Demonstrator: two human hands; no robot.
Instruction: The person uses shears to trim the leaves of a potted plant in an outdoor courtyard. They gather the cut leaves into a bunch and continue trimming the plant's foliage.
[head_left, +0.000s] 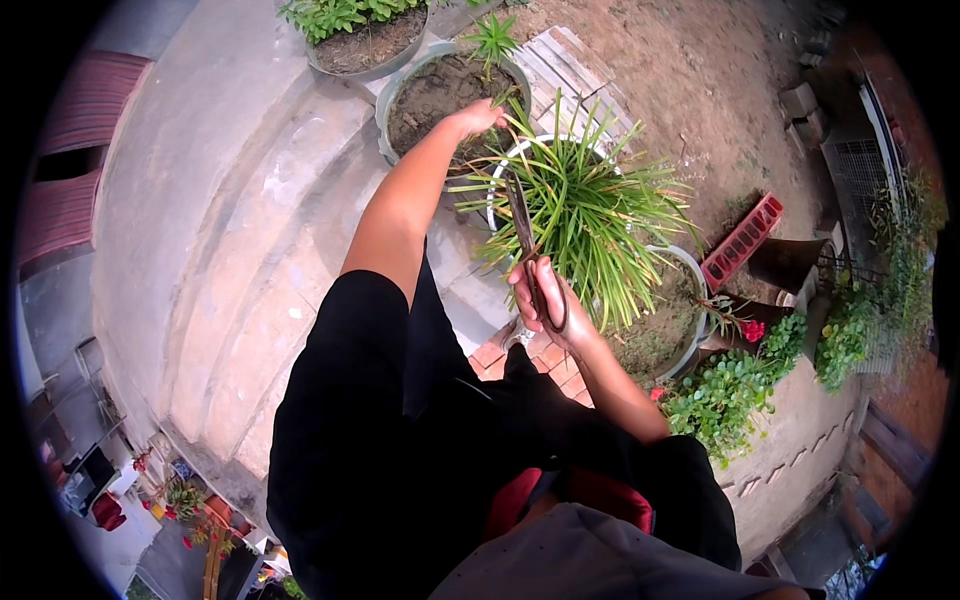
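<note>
My right hand (551, 304) grips a pair of old metal scissors (520, 217) by the loop handles. The blades point away from me, over the near left edge of a clump of long, narrow green leaves (585, 217). Some leaf tips are yellowed or brown. The clump grows in a white-rimmed pot (495, 191), mostly covered by foliage. My left hand (480, 118) is stretched out above a wide soil-filled pot (386, 112), left of the clump. Thin leaf bits show by its fingers; whether they are held is unclear.
A leafy plant (330, 19) grows in a pot at the top. Another soil-filled pot (701, 281) stands right of the clump, beside a red perforated block (742, 240) and a trailing green plant (724, 405). Concrete steps (277, 247) curve along the left.
</note>
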